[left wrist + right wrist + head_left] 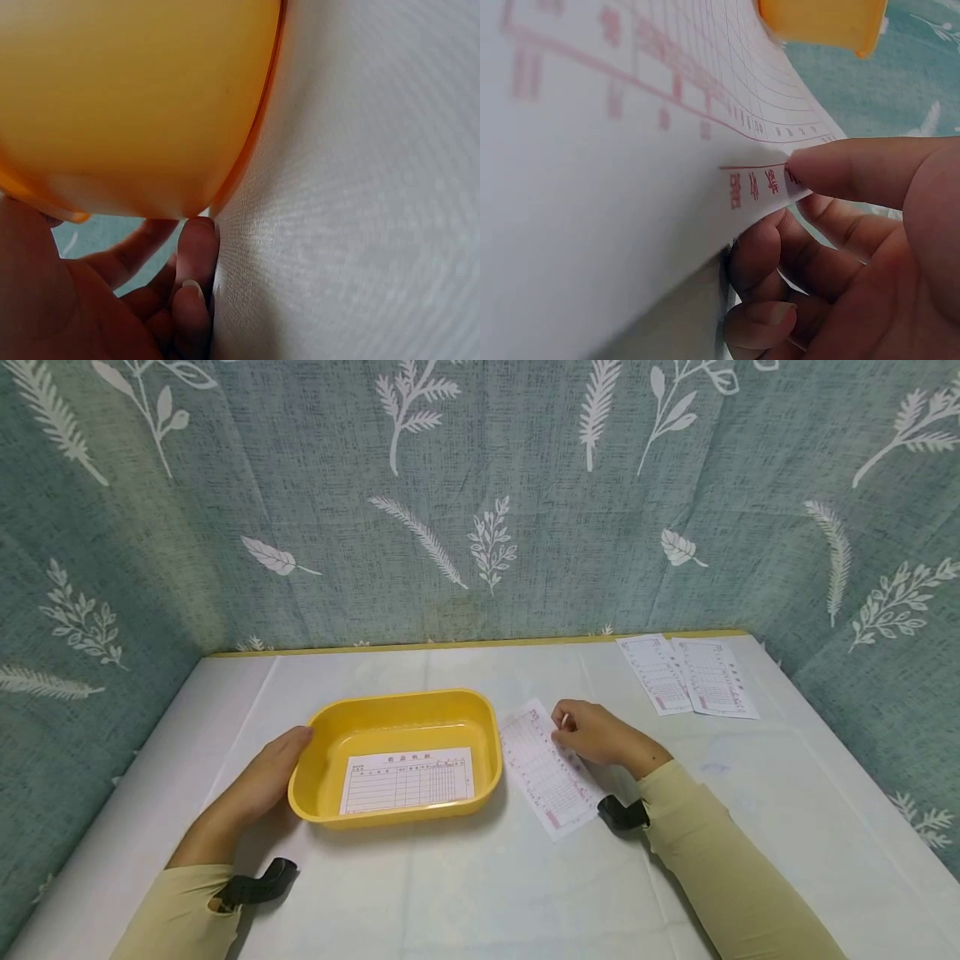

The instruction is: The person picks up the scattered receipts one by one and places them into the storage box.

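The yellow plastic tray (394, 818) stands on the table, with a printed receipt form (408, 781) lying flat in it. My left hand (264, 775) holds the tray's left end; in the left wrist view the thumb is at the rim and curled fingers (196, 247) are by the base. Right of the tray, my right hand (596, 732) pinches the edge of a receipt slip (536, 764) printed in red. The right wrist view shows the slip (660, 187) bending up between thumb and fingers (855, 169).
Two more printed slips (651, 672) (712, 677) lie side by side at the table's back right. A white cloth covers the table (480, 893). Green leaf-patterned fabric (480, 485) hangs around the back and sides. A black strap device (622, 814) sits on each wrist.
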Demonstrator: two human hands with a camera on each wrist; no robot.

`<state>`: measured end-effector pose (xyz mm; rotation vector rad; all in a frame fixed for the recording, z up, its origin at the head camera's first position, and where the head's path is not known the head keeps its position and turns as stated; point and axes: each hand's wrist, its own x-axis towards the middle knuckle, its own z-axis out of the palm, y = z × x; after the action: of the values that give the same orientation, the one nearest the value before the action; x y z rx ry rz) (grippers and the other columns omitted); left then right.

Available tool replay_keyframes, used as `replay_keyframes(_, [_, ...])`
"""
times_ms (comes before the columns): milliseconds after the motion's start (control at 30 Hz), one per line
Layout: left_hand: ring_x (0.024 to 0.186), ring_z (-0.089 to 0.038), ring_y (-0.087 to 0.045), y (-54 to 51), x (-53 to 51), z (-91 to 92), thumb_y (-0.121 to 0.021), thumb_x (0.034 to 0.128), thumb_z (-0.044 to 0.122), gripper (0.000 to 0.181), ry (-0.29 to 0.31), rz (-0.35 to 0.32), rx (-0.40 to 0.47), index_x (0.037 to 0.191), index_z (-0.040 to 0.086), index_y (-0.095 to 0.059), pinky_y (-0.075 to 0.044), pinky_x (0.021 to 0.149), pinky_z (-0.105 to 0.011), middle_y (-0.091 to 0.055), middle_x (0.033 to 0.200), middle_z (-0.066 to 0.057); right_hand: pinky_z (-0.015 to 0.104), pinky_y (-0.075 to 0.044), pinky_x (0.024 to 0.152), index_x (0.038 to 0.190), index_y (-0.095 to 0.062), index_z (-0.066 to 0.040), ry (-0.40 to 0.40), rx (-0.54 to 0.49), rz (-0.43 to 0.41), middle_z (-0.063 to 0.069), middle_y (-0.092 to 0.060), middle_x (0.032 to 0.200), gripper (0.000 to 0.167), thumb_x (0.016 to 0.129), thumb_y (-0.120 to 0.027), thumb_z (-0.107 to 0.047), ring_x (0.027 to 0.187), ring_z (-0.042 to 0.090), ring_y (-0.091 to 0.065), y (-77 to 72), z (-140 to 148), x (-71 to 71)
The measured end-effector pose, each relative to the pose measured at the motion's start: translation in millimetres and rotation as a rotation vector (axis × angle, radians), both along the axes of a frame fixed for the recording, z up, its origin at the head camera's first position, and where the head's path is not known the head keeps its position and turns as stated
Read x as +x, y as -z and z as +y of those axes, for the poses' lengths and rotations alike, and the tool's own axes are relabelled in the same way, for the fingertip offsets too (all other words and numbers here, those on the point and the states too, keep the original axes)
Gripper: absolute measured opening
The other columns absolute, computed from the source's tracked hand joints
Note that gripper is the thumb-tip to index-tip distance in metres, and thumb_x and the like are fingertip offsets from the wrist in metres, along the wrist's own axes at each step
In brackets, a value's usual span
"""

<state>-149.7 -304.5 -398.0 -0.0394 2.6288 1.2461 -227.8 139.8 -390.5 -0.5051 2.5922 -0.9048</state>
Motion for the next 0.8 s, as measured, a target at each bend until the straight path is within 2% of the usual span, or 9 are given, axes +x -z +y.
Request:
replay_keyframes(167, [0.148,-0.049,-0.018,0.1,-0.4,0.4,-0.016,0.1061,0.053,0.079,-0.001,-0.010,-0.003,0.155,-0.009,-0.015,-0.012,0.118,-0.067,-0.021,0.159,-0.033,0.027,-0.039,0.054,0.096,-0.053,-0.006,0.021,-0.025,0.004,0.008,-0.056,0.084,0.004,0.092,-0.054,-0.005,0.066,0.017,-0.050,0.3,1.9,-1.0])
replay_keyframes(300, [0.148,-0.050,-0.017,-0.7,-0.6,0.2,-0.016,0.1061,0.053,0.079,0.002,-0.012,-0.003,0.155,-0.009,-0.014,-0.012,0.118,-0.067,-0.020,0.159,-0.033,0.026,-0.039,0.053,0.097,-0.054,-0.006,0.045,-0.032,0.023,0.007,-0.055,0.082,0.007,0.090,-0.053,-0.005,0.063,0.016,-0.048,-1.2,2.4,-0.8])
replay_keyframes(633, [0.134,-0.043,-0.037,1.4,0.7,0.3,-0.014,0.1056,0.055,0.078,-0.003,-0.024,-0.014,0.156,-0.005,-0.018,-0.020,0.117,-0.065,-0.035,0.151,-0.029,0.027,-0.040,0.055,0.101,-0.056,-0.005,0.095,-0.041,0.085,0.007,-0.056,0.082,0.013,0.089,-0.051,-0.005,0.065,0.016,-0.049,-2.4,1.4,-1.4])
replay_keyframes(800, [0.130,-0.041,-0.039,1.2,0.6,-0.1,-0.015,0.1060,0.054,0.077,-0.001,-0.018,-0.008,0.155,-0.005,-0.019,-0.021,0.117,-0.065,-0.038,0.149,-0.028,0.028,-0.042,0.058,0.104,-0.056,-0.006,0.134,-0.036,0.096,0.009,-0.057,0.086,0.014,0.091,-0.051,-0.006,0.069,0.019,-0.051,-2.5,1.4,-3.0])
